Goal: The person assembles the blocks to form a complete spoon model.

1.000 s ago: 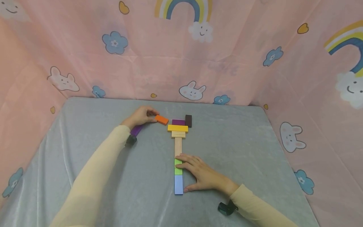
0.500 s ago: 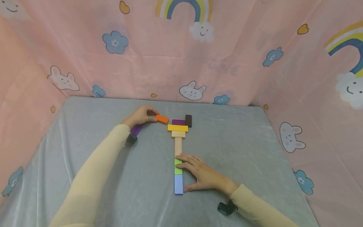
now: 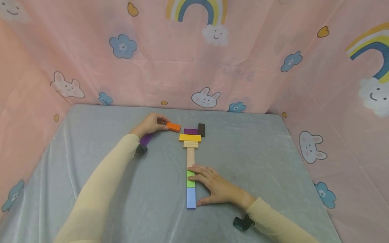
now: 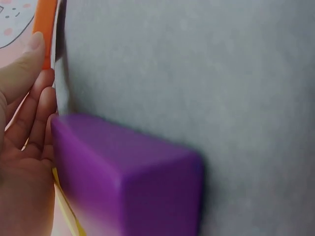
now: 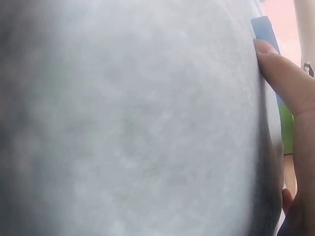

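Note:
My left hand [image 3: 151, 123] pinches one end of an orange block [image 3: 173, 127] between thumb and fingers; the left wrist view shows the thumb on the orange block [image 4: 44, 19]. Below that wrist lies a purple block [image 3: 146, 139], large and near in the left wrist view. My right hand [image 3: 220, 184] lies beside a row of blocks, two fingertips on a green block [image 3: 190, 182]. Its thumb touches the side of a blue block [image 3: 191, 198] at the near end. Past the fingers the row continues with a plain wooden block [image 3: 190, 157].
Beyond the wooden block come several thin wooden strips [image 3: 190, 144], then a yellow block [image 3: 190, 137] set crosswise. Behind it lies another purple block [image 3: 190, 131] beside a dark brown block [image 3: 202, 130]. A grey cloth [image 3: 258, 158] covers the table; pink printed curtains [image 3: 170, 67] surround it.

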